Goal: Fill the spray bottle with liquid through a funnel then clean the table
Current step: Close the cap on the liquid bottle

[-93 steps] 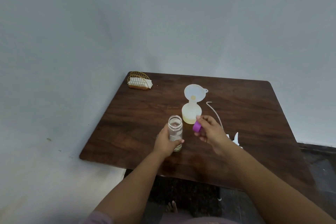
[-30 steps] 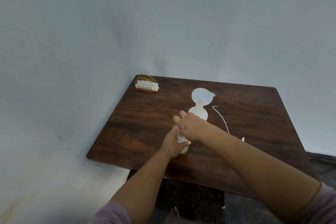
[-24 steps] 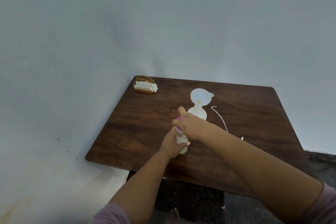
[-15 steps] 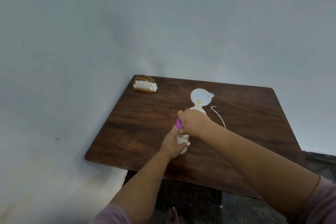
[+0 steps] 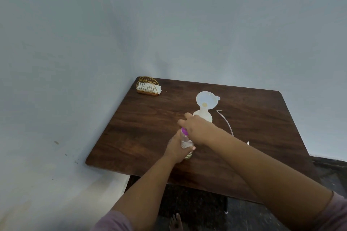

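Purple plastic cap (image 5: 184, 130) on the mouth of a small clear glass bottle (image 5: 186, 142), pinched under the fingers of the right hand (image 5: 199, 127); left hand (image 5: 177, 149) wrapped around the bottle's body, holding it upright on the dark wood-grain table (image 5: 142, 133) near the front edge. Probably the capping of the source bottle, with only a thin yellowish layer visible at its base. Behind the right hand, partly hidden: round translucent spray bottle (image 5: 203, 116) holding pale yellow liquid, white plastic funnel (image 5: 206, 100) seated in its neck. Just to the right, a thin white dip tube (image 5: 226, 123) lying on the wood, its spray head mostly hidden by the forearm. Gold wire holder with white napkins (image 5: 148, 87) at the far left corner, well apart. Next, likely: twist until snug, set aside, lift out the funnel without drips, fit the spray head.
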Motion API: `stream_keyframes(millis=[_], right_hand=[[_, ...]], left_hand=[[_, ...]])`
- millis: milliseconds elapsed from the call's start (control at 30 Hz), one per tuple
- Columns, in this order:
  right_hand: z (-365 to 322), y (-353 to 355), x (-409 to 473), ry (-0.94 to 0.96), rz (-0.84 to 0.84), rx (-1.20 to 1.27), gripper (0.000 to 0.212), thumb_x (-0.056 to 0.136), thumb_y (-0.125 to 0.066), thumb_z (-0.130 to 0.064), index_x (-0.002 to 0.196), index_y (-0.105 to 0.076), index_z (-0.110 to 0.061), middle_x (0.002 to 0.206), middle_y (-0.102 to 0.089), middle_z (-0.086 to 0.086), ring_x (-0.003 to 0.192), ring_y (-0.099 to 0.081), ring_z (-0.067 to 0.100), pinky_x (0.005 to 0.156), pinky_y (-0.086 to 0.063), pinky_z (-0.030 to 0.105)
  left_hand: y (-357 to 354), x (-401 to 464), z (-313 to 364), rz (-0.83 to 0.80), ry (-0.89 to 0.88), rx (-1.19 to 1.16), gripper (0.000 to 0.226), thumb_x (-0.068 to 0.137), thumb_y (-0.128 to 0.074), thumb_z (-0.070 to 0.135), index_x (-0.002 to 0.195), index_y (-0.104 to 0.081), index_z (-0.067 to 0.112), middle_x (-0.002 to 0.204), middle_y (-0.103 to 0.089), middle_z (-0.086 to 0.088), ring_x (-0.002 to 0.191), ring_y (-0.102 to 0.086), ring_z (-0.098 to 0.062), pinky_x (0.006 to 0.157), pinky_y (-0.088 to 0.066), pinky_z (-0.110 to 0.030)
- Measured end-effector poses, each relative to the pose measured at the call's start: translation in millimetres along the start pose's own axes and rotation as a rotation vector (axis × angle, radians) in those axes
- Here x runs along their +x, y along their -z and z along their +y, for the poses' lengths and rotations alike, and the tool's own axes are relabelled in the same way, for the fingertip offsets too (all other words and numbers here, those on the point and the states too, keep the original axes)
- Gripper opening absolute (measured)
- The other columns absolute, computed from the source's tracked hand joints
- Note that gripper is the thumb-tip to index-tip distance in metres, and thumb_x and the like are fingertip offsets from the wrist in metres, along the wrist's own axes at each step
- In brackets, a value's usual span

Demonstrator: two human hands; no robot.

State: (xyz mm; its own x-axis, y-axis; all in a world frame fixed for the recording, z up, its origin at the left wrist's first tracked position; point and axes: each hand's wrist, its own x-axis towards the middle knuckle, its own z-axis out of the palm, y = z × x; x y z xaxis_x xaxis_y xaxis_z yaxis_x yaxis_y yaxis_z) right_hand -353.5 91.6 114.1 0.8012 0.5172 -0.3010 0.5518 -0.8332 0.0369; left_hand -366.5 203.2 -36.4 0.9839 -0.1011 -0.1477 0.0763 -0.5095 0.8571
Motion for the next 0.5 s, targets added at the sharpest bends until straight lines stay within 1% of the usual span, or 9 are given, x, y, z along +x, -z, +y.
stream_keyframes(millis=[100,200,267,300,333,367,433,467,500], right_hand=[[-7.7,-0.4,1.0,-0.057,0.008,0.063,0.048,0.087,-0.062,-0.006,0.131,-0.043,-0.012,0.125,-0.043,0.012,0.112,-0.052,0.03,0.086,-0.046,0.035],[-12.4,-1.8,3.1,-0.146,0.037,0.172,0.033,0.092,-0.054,-0.011,0.125,-0.048,-0.006,0.117,-0.05,0.013,0.108,-0.057,0.03,0.078,-0.046,0.034],[-11.7,-6.4,2.5,-0.225,0.1,0.281,0.022,0.095,-0.05,-0.023,0.108,-0.056,-0.007,0.101,-0.058,0.011,0.1,-0.062,0.028,0.071,-0.043,0.031],[-11.3,-8.5,1.2,-0.26,0.122,0.34,0.02,0.095,-0.049,-0.028,0.098,-0.056,-0.009,0.092,-0.058,0.009,0.096,-0.063,0.028,0.068,-0.042,0.032],[-10.6,-11.2,1.0,-0.283,0.136,0.36,0.023,0.095,-0.048,-0.033,0.094,-0.054,-0.011,0.085,-0.056,0.006,0.093,-0.064,0.028,0.066,-0.041,0.032],[-9.6,-14.0,2.2,-0.288,0.147,0.324,0.029,0.096,-0.046,-0.039,0.096,-0.053,-0.011,0.079,-0.052,0.004,0.091,-0.064,0.027,0.065,-0.04,0.032],[-8.5,-17.8,4.8,-0.289,0.165,0.231,0.046,0.097,-0.039,-0.051,0.105,-0.051,-0.007,0.071,-0.046,0.001,0.089,-0.064,0.026,0.063,-0.038,0.032],[-7.1,-19.4,5.3,-0.288,0.155,0.235,0.052,0.096,-0.036,-0.056,0.109,-0.049,-0.007,0.073,-0.046,0.0,0.089,-0.063,0.025,0.063,-0.039,0.032],[-5.9,-20.7,4.9,-0.283,0.125,0.263,0.056,0.095,-0.036,-0.059,0.115,-0.047,-0.007,0.082,-0.051,0.003,0.093,-0.061,0.025,0.067,-0.041,0.033]], left_hand=[[0.0,1.1,0.0,-0.011,-0.009,0.036,0.07,0.077,-0.079,0.023,0.137,-0.044,0.017,0.128,-0.06,-0.001,0.119,-0.054,-0.018,0.097,-0.043,-0.029],[-0.5,2.0,-0.6,-0.006,0.0,0.052,0.068,0.077,-0.078,0.022,0.136,-0.046,0.015,0.127,-0.061,-0.002,0.119,-0.054,-0.019,0.094,-0.041,-0.026],[-2.1,1.7,-1.8,0.007,0.019,0.06,0.064,0.077,-0.08,0.024,0.133,-0.049,0.015,0.126,-0.062,-0.001,0.118,-0.055,-0.018,0.091,-0.041,-0.024],[-3.1,1.8,-1.9,0.009,0.025,0.057,0.063,0.077,-0.08,0.025,0.131,-0.05,0.015,0.126,-0.062,-0.001,0.117,-0.055,-0.017,0.09,-0.04,-0.024],[-3.9,1.2,-1.9,0.007,0.026,0.061,0.062,0.077,-0.08,0.024,0.131,-0.051,0.014,0.126,-0.062,-0.001,0.117,-0.055,-0.016,0.09,-0.04,-0.023],[-3.7,1.5,-1.0,0.011,0.018,0.059,0.061,0.077,-0.08,0.025,0.13,-0.052,0.014,0.127,-0.061,-0.002,0.118,-0.055,-0.016,0.09,-0.04,-0.024],[-1.7,2.4,0.0,0.007,0.012,0.053,0.06,0.078,-0.079,0.024,0.131,-0.053,0.013,0.127,-0.062,-0.003,0.118,-0.056,-0.018,0.093,-0.043,-0.026],[-1.2,0.7,1.2,-0.004,0.015,0.053,0.06,0.078,-0.079,0.024,0.131,-0.053,0.013,0.126,-0.062,-0.003,0.118,-0.056,-0.018,0.094,-0.044,-0.027],[-1.0,-0.5,2.1,-0.015,0.016,0.05,0.062,0.078,-0.078,0.026,0.132,-0.052,0.014,0.126,-0.062,-0.002,0.118,-0.056,-0.017,0.094,-0.045,-0.028]])
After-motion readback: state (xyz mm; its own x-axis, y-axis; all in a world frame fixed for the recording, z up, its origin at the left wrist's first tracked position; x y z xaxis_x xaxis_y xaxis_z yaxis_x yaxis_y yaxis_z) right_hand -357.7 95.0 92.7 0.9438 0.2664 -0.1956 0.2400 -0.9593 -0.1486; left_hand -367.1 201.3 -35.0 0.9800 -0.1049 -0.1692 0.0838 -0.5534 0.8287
